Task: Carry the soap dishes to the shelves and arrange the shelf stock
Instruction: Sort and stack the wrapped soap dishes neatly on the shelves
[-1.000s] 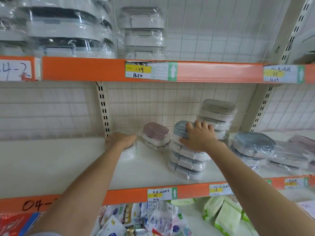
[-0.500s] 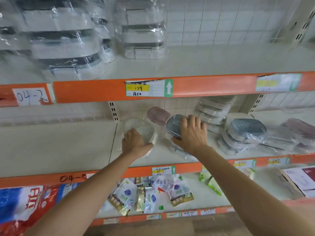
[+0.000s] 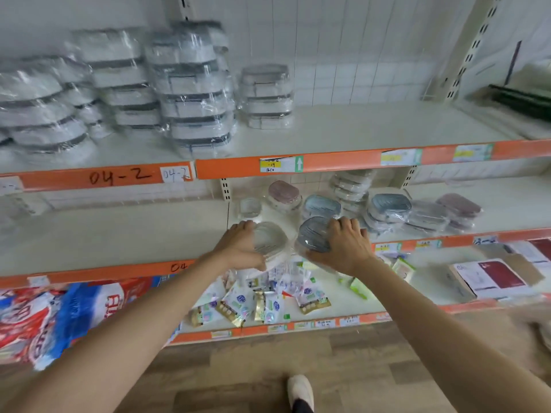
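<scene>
Holding two wrapped soap dishes just in front of the middle shelf's orange lip (image 3: 125, 271), one per hand. Left hand (image 3: 238, 248) curled round the near-left edge of the clear soap dish (image 3: 269, 242), thumb under, fingers over the rim. Right hand (image 3: 343, 248) wrapped round the right side of the grey soap dish (image 3: 313, 238), fingers over the top. Both dishes tilted, ribbed faces towards the camera, close side by side though whether touching cannot be told.

Best handled by keeping each pinch on the hard rim, not on the slack film, since the wrap looks slippery and could slide. Worth levelling each dish before setting it down, grey onto grey and clear beside clear, so stacks sit square. Worth lowering one at a time; a stack nudged sideways would likely topple. Free shelf board lies to the left, which seems the easier landing spot.

Looks of the stock: oval, shallow, ridged drain tops, each sealed in glossy crinkled film catching the light. Clear one nearly colourless; grey one blue-grey.

Farther in, on the middle shelf board: a small clear tub (image 3: 250, 207), a pink soap dish (image 3: 283, 193), a grey stack (image 3: 322, 207), then a tall pale stack (image 3: 351, 189) at the back, with another grey stack (image 3: 389, 208) and pink-topped dishes (image 3: 459, 205) off to the right. Farthest and above, on the upper shelf (image 3: 357, 126): wrapped white containers (image 3: 193, 93) in tall piles, blurred.
</scene>
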Demonstrator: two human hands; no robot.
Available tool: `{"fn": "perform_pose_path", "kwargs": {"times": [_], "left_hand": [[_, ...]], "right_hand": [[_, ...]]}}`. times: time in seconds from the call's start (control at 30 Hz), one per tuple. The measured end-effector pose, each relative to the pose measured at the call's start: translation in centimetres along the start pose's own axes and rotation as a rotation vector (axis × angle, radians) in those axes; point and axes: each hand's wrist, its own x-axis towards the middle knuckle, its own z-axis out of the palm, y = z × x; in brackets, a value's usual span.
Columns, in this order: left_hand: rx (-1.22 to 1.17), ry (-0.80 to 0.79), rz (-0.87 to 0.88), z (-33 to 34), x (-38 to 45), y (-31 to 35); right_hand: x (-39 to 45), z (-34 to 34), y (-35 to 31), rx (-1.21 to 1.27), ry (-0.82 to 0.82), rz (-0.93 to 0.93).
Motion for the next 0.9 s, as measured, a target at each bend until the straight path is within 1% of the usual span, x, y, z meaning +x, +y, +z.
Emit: {"fn": "perform_pose_path", "kwargs": {"times": [0.1, 0.27, 0.4, 0.57, 0.7, 0.9], "left_hand": [[0.037, 0.055, 0.064, -4.1, -2.7, 1.2], [0.067, 0.183, 0.153, -10.7, -3.5, 3.5], [0.098, 0.253, 0.150, -13.9, -1.1, 5.0], [0.092, 0.311, 0.145, -16.5, 4.5, 6.3], [0.066, 0.280, 0.099, -18.0, 9.2, 6.7], [0.009, 0.119, 0.056, -18.0, 13.7, 6.4]], "right_hand": [[-1.5, -4.6, -0.3, 0.025, 0.018, -0.026], [0.2, -11.8, -0.6, 0.028, 0.157, -0.055], [2.9, -14.6, -0.2, 0.011, 0.221, -0.056], [9.8, -16.7, 2.0, 0.010, 0.216, -0.065], [16.0, -17.6, 3.6, 0.015, 0.170, -0.097], [22.7, -15.4, 5.9, 0.015, 0.046, -0.164]]}}
